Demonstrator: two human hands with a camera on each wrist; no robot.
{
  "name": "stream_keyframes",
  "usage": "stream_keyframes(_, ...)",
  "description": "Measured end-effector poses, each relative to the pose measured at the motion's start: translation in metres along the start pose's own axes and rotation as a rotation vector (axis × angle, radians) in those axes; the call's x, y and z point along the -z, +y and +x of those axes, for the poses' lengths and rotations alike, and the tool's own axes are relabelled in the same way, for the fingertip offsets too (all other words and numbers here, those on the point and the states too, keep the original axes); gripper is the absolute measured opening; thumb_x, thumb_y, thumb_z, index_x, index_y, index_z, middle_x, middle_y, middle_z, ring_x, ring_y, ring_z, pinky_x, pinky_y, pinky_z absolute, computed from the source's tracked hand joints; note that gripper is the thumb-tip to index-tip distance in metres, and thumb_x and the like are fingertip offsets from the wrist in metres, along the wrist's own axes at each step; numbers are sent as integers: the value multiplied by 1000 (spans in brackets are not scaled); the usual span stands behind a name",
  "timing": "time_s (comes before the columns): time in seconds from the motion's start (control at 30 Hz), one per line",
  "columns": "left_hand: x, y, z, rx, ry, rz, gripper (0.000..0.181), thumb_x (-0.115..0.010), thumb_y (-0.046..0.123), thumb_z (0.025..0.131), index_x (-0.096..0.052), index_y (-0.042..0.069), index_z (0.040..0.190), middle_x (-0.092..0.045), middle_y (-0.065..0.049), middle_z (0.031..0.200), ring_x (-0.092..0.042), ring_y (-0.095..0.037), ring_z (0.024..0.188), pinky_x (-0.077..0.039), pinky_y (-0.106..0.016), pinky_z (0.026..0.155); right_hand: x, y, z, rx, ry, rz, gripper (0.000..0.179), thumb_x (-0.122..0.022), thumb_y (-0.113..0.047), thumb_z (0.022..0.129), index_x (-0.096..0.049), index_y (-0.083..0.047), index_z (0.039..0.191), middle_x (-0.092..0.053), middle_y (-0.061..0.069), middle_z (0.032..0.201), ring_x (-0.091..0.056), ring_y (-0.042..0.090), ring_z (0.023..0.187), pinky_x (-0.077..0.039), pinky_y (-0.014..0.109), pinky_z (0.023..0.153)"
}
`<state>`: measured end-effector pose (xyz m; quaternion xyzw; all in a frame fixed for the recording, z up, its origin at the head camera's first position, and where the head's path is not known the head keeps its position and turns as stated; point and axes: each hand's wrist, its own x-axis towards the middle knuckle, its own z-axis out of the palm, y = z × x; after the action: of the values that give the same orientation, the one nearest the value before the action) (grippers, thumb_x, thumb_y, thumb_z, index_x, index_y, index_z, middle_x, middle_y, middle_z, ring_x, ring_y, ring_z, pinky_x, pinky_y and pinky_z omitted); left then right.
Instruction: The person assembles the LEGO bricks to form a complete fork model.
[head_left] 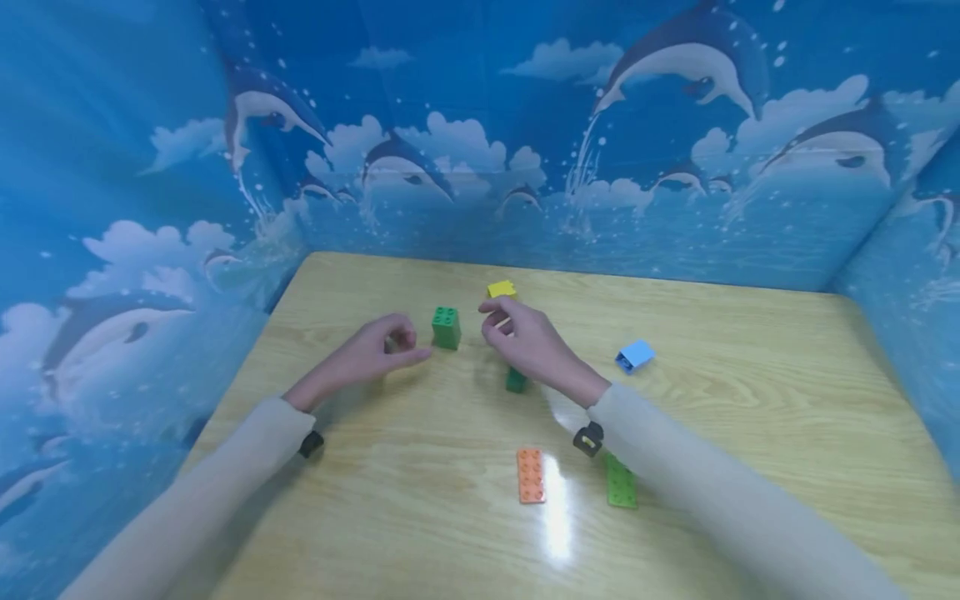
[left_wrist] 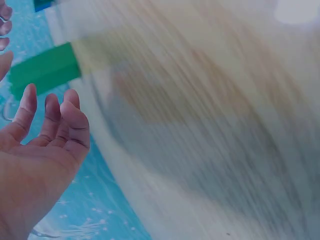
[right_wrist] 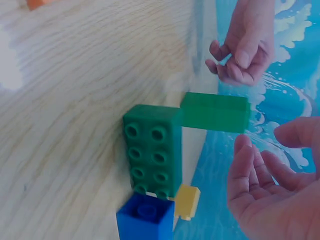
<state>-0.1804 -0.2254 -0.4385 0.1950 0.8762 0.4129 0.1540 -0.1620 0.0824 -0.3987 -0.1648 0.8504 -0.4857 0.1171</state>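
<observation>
Between my two hands a green block (head_left: pixel 446 329) of building-brick kind stands upright, studs on top. My left hand (head_left: pixel 378 346) hovers just to its left, thumb extended and fingers loosely bent, with nothing in them. On the other side my right hand (head_left: pixel 528 342) is held over the table, also holding nothing, its fingers relaxed. Below that palm lies a dark green brick (head_left: pixel 516 381), partly covered in the head view; its studded face (right_wrist: pixel 145 155) shows in the right wrist view. A yellow brick (head_left: pixel 501 289) sits just beyond the right fingertips.
A blue brick (head_left: pixel 635 356) lies on its side, right of my right hand. Nearer me are a flat orange plate (head_left: pixel 531 475) and a flat light green plate (head_left: pixel 621 483), the latter partly under the right sleeve. A dolphin-print curtain (head_left: pixel 465 150) surrounds the wooden table (head_left: pixel 390 517).
</observation>
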Motion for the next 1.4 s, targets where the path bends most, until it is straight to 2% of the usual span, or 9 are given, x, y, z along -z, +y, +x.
stream_keyframes(0.27,-10,14,-17,-101,-55,9,17,-78,33,104,-69,19,105,-69,1,101,-66,-20,93,-55,-37,75,26,4,-29,12,85,56,32,-58,-24,115,-65,-11,143,-70,9,126,-68,23,109,-60,45,87)
stream_keyframes(0.37,-18,22,-24,-96,-71,-18,14,-78,32,105,-71,19,106,-70,2,102,-66,-20,94,-55,-38,77,32,13,-44,14,136,88,29,-62,-24,114,-67,-11,139,-71,9,123,-69,23,105,-60,40,84)
stream_keyframes(0.5,-31,33,-33,-78,-117,-46,14,-76,33,106,-72,20,110,-71,3,104,-66,-21,97,-56,-39,79,35,27,-69,26,180,121,28,-65,-21,112,-69,-6,135,-73,13,118,-71,33,102,-59,33,78)
stream_keyframes(0.67,-45,43,-42,-71,-172,-47,25,-76,37,105,-75,18,121,-72,7,109,-68,-18,100,-58,-39,83,42,42,-101,4,216,98,25,-65,-19,112,-70,-4,131,-75,14,111,-72,39,99,-60,32,74)
stream_keyframes(0.8,-55,49,-42,-96,-191,-45,31,-77,36,105,-74,15,127,-71,10,111,-67,-16,102,-58,-39,86,51,49,-123,-26,250,74,24,-65,-21,112,-71,-6,130,-74,15,112,-73,35,99,-61,33,77)
stream_keyframes(0.97,-70,56,-40,-130,-217,-62,32,-79,31,103,-73,13,128,-70,9,105,-65,-16,97,-56,-39,87,57,59,-145,-64,291,37,26,-68,-18,110,-70,-4,132,-73,12,113,-71,21,100,-60,27,77)
stream_keyframes(1.13,-89,61,-35,-126,-256,-59,38,-81,34,101,-72,16,133,-68,7,102,-63,-17,93,-55,-36,81,57,68,-162,-146,276,-44,33,-74,-23,106,-68,-3,133,-74,6,112,-68,19,99,-60,26,80)
stream_keyframes(1.3,-104,63,-29,-173,-314,16,45,-83,36,99,-70,24,140,-66,8,113,-59,-12,105,-53,-34,91,54,71,-178,-226,199,-78,50,-83,-34,100,-66,-4,136,-69,3,107,-67,19,92,-58,29,76)
stream_keyframes(1.4,-110,66,-24,-202,-374,59,51,-84,34,98,-67,29,146,-63,11,114,-55,-10,108,-52,-32,92,51,75,-184,-260,144,-119,60,-87,-41,95,-65,-5,138,-67,1,102,-62,18,87,-55,29,71)
